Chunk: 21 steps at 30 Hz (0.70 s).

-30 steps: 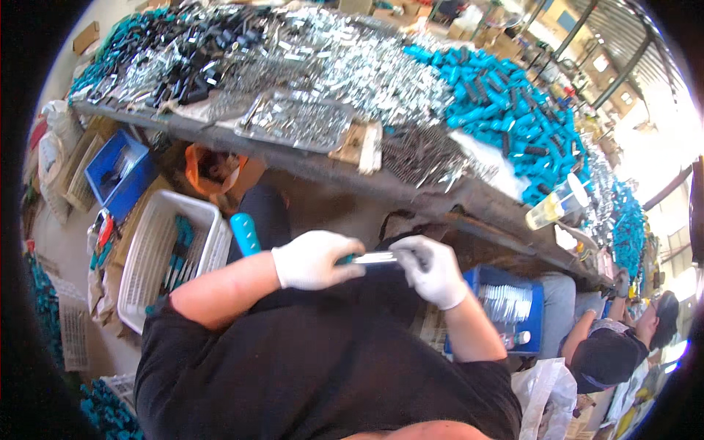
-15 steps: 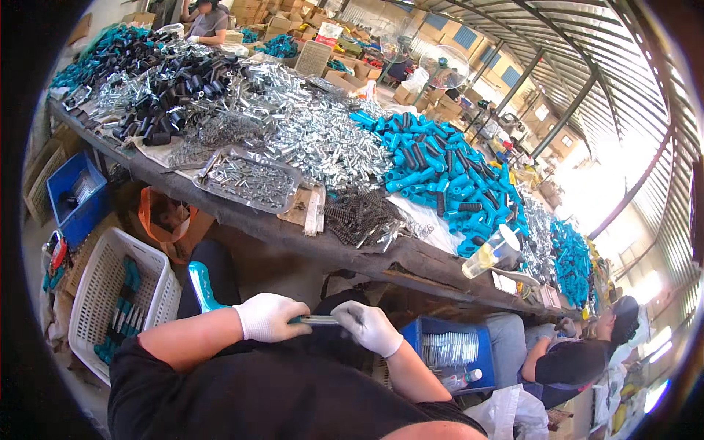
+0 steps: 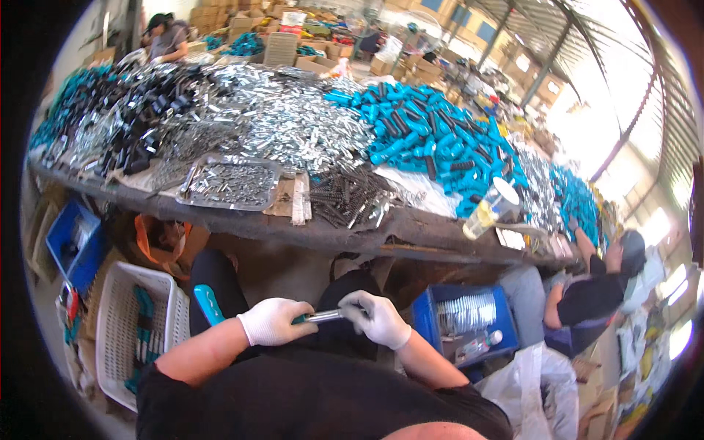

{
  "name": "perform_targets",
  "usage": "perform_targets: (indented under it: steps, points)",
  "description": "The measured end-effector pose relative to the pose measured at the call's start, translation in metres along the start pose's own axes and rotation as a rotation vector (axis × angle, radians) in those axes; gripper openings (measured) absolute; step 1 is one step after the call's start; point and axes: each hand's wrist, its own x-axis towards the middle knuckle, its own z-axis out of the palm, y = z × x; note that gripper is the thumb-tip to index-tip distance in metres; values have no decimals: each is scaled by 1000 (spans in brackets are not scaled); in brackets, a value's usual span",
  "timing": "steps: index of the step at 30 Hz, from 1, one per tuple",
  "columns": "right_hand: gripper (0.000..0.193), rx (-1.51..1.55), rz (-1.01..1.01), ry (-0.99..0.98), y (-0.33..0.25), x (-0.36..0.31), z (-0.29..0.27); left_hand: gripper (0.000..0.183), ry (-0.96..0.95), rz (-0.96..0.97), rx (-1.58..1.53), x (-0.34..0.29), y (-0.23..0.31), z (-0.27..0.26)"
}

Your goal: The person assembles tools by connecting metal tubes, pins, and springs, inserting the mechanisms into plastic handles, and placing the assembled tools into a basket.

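Note:
My left hand (image 3: 277, 323), in a white glove, is closed around a tool with teal parts and a silver metal shaft (image 3: 324, 317). The shaft points right, toward my gloved right hand (image 3: 374, 320), whose fingers are bent and pinched at its far end; what lies under those fingertips is hidden. A curved teal handle (image 3: 208, 304) shows by my left thigh, beyond the left wrist. Whether it belongs to the held tool is hidden by the glove. Both hands are above my lap, in front of the workbench (image 3: 242, 220).
A white basket (image 3: 110, 308) with teal-handled tools stands at left, near a blue bin (image 3: 73, 242). Another blue bin (image 3: 433, 301) holds metal pieces at right. On the bench lie a tray of small parts (image 3: 231, 183), springs (image 3: 345, 198) and teal handles (image 3: 411, 139). A co-worker (image 3: 594, 293) sits right.
The view has swung so the bench appears more level. My right hand has turned slightly, and more of the metal shaft shows. The co-worker at right now reaches toward the bench.

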Motion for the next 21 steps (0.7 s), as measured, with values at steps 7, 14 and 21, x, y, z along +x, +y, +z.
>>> perform_targets:
  steps: [7, 14, 21]
  points:
    - [21, -87, -242, 79, 4, -9, -10, 39, -6, -16, -23, 7, 7, 0]
    - [24, -69, -190, -20, 1, -21, -14, 37, -57, -36, -3, 13, 11, 3]
    - [19, -63, -41, 39, 4, -29, -12, 36, -80, -62, 9, 15, 20, 6]
